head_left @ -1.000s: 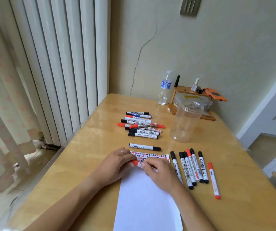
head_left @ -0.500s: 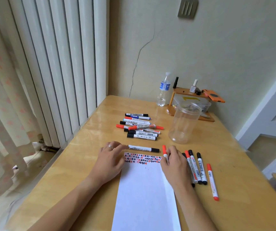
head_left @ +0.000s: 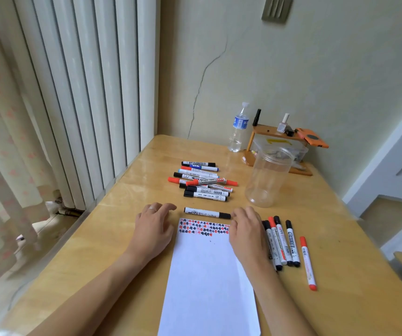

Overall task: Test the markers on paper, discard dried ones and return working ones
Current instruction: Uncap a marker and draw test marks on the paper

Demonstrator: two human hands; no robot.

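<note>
Fingers of both hands lie relaxed and hold nothing: my left hand (head_left: 153, 229) rests on the worktop (head_left: 103, 238) beside the paper (head_left: 207, 275), my right hand (head_left: 246, 229) at its far corner, fingertips near a black marker (head_left: 207, 212) (capped, crosswise above the test marks). Untested pile (head_left: 203, 180) sits beyond; sorted row (head_left: 282, 241) and empty jar (head_left: 266, 178) right. Risk, I judge: a careless reach rolls markers together, confusing groups.

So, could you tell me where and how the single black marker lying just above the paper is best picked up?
Pinch the black marker across its white barrel, near the middle, coming down from above. It lies flat and crosswise just beyond the paper, clear of the other markers, with both long sides free. The right hand is nearest, its fingertips by the black cap end.
</note>
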